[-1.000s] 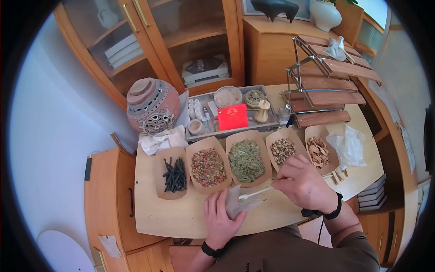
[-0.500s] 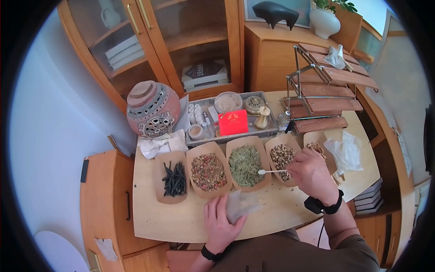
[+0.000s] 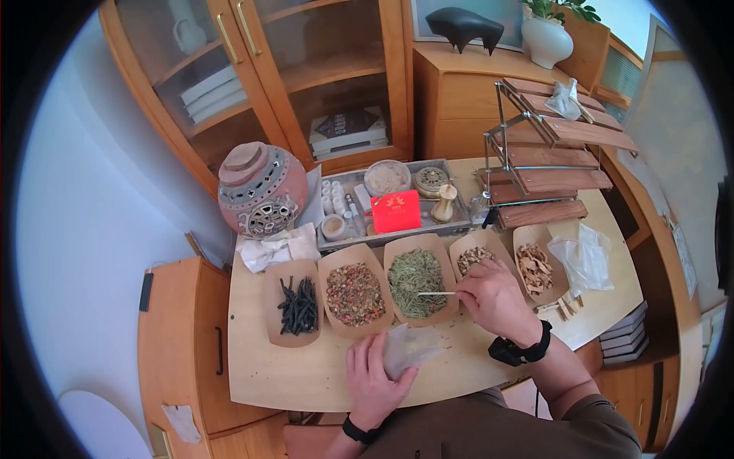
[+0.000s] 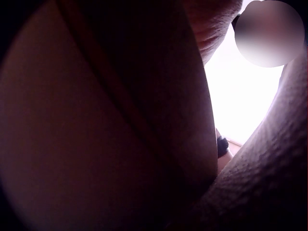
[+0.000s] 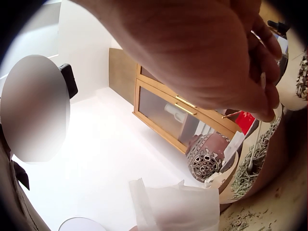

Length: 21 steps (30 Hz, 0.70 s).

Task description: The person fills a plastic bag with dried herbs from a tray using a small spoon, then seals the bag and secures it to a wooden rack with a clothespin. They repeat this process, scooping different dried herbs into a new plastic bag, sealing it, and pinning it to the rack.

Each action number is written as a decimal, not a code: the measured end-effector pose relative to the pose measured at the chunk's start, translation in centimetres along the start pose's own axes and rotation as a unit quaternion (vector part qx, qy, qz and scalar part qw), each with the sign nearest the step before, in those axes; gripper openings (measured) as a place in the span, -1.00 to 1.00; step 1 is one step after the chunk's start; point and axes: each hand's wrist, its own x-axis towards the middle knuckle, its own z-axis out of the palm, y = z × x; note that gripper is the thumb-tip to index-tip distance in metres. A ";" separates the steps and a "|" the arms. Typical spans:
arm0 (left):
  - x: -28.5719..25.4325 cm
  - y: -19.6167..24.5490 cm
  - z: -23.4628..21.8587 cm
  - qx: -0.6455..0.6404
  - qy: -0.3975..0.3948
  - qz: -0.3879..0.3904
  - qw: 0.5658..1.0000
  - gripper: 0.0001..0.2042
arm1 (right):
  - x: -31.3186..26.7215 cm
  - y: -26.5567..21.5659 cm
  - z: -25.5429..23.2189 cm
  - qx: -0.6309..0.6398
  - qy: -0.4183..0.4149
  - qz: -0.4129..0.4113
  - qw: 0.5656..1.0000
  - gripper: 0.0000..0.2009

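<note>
The left hand [image 3: 376,382] holds a translucent white pouch [image 3: 407,349] between thumb and fingers, low over the table's front part. Pinched in the right hand [image 3: 497,301] is a thin white spoon [image 3: 437,294], its tip over the green dried herb [image 3: 417,277] in the middle paper tray. In the right wrist view the spoon [image 5: 254,147] reaches down to the herb [image 5: 255,161], with the pouch [image 5: 180,207] below the hand. The left wrist view is mostly dark, and the pouch cannot be made out there.
Other paper trays hold black pods [image 3: 299,306], a mixed reddish blend [image 3: 355,294], brown pieces [image 3: 475,258] and pale chips [image 3: 534,269]. Behind stand a grey tray [image 3: 336,245] with a red packet [image 3: 396,211], a clay pot [image 3: 262,191] and a wooden rack [image 3: 550,180]. A plastic bag [image 3: 585,260] lies right.
The right hand has moved the spoon from the pouch's opening back and away, over the green herb tray. The left hand keeps its hold on the pouch, nearly still.
</note>
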 end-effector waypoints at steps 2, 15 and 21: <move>0.0 0.0 0.0 -0.002 0.001 0.002 1.000 -0.25 | -0.2 0.3 0.0 0.014 0.001 0.006 1.000 -0.93; 0.0 0.1 0.0 0.000 -0.010 0.000 1.000 -0.25 | -1.3 1.4 -0.7 0.089 0.035 0.034 0.995 -0.96; -0.1 0.1 0.2 0.008 -0.006 0.003 1.000 -0.25 | -1.7 1.2 -2.1 0.102 0.034 0.045 0.993 -0.94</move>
